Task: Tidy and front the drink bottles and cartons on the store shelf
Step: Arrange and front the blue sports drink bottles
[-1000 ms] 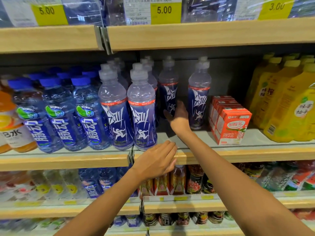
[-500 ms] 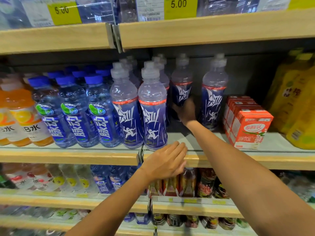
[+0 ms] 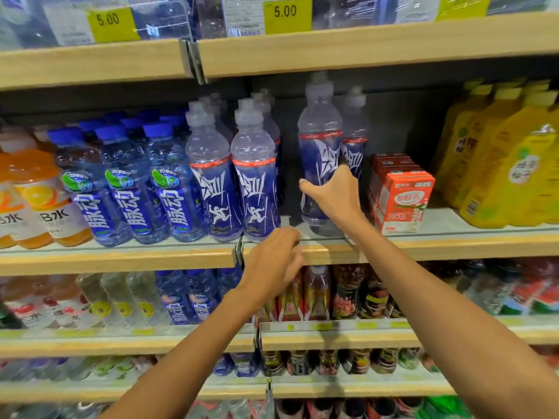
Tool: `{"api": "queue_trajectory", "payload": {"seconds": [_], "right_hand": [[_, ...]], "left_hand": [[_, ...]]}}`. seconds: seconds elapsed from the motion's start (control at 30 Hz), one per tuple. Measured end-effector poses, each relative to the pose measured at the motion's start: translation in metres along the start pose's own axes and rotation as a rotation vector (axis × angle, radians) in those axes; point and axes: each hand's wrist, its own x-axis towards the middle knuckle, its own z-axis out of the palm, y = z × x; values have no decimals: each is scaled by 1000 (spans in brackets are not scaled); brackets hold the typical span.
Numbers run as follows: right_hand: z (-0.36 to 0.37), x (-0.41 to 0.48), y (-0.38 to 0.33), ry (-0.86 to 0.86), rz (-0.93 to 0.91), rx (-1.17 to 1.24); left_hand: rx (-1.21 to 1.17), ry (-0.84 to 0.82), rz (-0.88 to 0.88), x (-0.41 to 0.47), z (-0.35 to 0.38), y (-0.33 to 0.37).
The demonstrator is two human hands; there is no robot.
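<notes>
My right hand (image 3: 335, 195) grips a clear bottle with a dark blue label (image 3: 319, 140) near the front of the middle shelf (image 3: 453, 241), thumb on its left side. A like bottle (image 3: 355, 137) stands just behind it to the right. Two more of these bottles (image 3: 255, 176) front the row to the left. My left hand (image 3: 272, 261) rests on the shelf's front edge, fingers curled over it and holding nothing. Red cartons (image 3: 403, 201) stand right of my right hand.
Blue-capped water bottles (image 3: 127, 189) and orange drinks (image 3: 36, 204) fill the shelf's left; yellow bottles (image 3: 508, 164) stand at the right. Price tags (image 3: 286, 13) hang on the upper shelf. Lower shelves (image 3: 348, 335) hold several small bottles.
My right hand took hold of a blue-label bottle at the back of the shelf and pulled it forward toward the front edge. My left hand stayed on the shelf edge.
</notes>
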Motion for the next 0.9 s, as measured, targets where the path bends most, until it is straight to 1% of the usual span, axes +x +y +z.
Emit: {"api": "queue_trajectory", "payload": {"seconds": [0.1, 0.13, 0.23, 0.3, 0.37, 0.43, 0.6, 0.67, 0.7, 0.77, 0.83, 0.9], "right_hand": [[-26, -24, -6, -71, -30, 16], [-33, -33, -7, -86, -40, 15], [-44, -64, -9, -134, -58, 58], [-44, -82, -9, -170, -59, 77], [-42, -96, -12, -192, -60, 83], [-39, -107, -15, -218, -67, 91], [-30, -123, -20, -215, -92, 154], [-30, -127, -20, -244, -91, 214], [-31, -127, -19, -280, -71, 287], [-36, -124, -14, -397, 12, 480], [-43, -120, -7, -566, 139, 683], [-47, -117, -2, -766, 267, 836]], "left_hand": [[-339, 241, -305, 4, -21, 12], [-468, 277, -389, 11, -30, 17], [-885, 273, -538, 39, -56, 34], [-1053, 273, -560, 55, -71, 45], [-1117, 244, -543, 63, -77, 59], [-1129, 228, -532, 66, -78, 71], [-1143, 341, -603, 69, -79, 84], [-1161, 349, -643, 70, -82, 83], [-1184, 327, -656, 71, -84, 81], [-1286, 214, -653, 73, -92, 71], [-1480, 39, -609, 75, -100, 57], [-1705, -101, -516, 77, -105, 48]]}}
